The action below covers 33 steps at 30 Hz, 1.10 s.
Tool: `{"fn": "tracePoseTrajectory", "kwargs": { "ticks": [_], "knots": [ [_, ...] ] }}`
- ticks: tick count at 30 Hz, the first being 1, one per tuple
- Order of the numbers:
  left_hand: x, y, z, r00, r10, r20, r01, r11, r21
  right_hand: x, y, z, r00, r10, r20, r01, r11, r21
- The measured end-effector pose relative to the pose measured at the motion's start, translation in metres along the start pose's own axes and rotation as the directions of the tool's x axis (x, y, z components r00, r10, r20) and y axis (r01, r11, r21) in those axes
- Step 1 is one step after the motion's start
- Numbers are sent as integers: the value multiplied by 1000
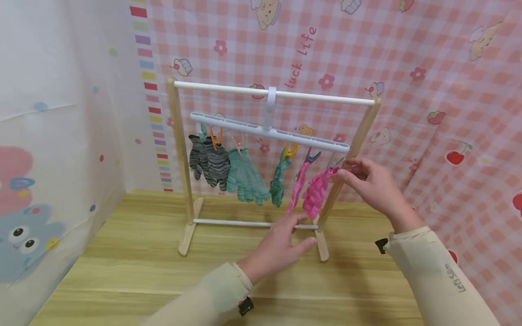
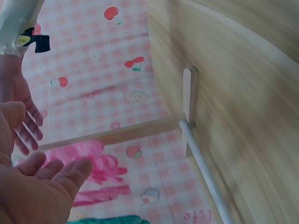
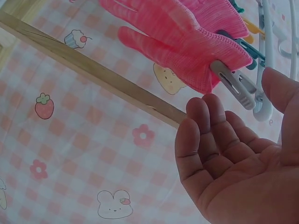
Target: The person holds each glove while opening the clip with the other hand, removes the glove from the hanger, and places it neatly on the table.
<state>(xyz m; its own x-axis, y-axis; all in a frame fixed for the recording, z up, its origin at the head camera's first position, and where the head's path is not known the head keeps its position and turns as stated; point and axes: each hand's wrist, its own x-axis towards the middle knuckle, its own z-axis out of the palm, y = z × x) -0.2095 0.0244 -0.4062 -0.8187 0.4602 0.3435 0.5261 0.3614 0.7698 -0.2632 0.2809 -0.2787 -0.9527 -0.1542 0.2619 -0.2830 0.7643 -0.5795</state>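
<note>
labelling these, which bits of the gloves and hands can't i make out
Head view: part of the leftmost grey glove, behind the other grey glove.
Right wrist view: some fingertips of the nearer pink glove, cut off by the top edge.
Left wrist view: much of the green glove, cut off by the bottom edge; part of the left hand, cut off by the left edge.

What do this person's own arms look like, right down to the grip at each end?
Both arms wear pale cream sleeves, gathered at the cuffs. The left sleeve looks plain; the right sleeve carries dark lettering. A small black piece shows below the left cuff, and another black piece beside the right. The left grip and right grip are ungloved.
</note>
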Motion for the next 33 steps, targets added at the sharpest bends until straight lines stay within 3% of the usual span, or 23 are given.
{"fn": "tracePoseTrajectory", "kwargs": {
  "ticks": [4,9,16,23,28,33],
  "knots": [
    [10,3,10,999,15,-28,-13,999,48,2,-1,-2,1000,-2,-7,2,1000,-15],
    [21,5,16,999,-46,-28,48,994,102,4,-3,-2,1000,-16,-20,15,999,-34],
    [36,10,18,995,-95,-8,95,991,97,7,-7,-3,999,-23,-37,22,1000,-18],
    [51,14,20,991,-122,-47,126,987,100,13,-9,-3,999,-17,-37,17,1000,-2],
    [59,11,21,985,-149,-82,156,985,75,19,-10,-4,1000,-12,21,10,997,81],
    [64,5,23,983,-151,-101,157,986,61,26,-4,-10,990,40,132,-65,979,192]
  ]
}}
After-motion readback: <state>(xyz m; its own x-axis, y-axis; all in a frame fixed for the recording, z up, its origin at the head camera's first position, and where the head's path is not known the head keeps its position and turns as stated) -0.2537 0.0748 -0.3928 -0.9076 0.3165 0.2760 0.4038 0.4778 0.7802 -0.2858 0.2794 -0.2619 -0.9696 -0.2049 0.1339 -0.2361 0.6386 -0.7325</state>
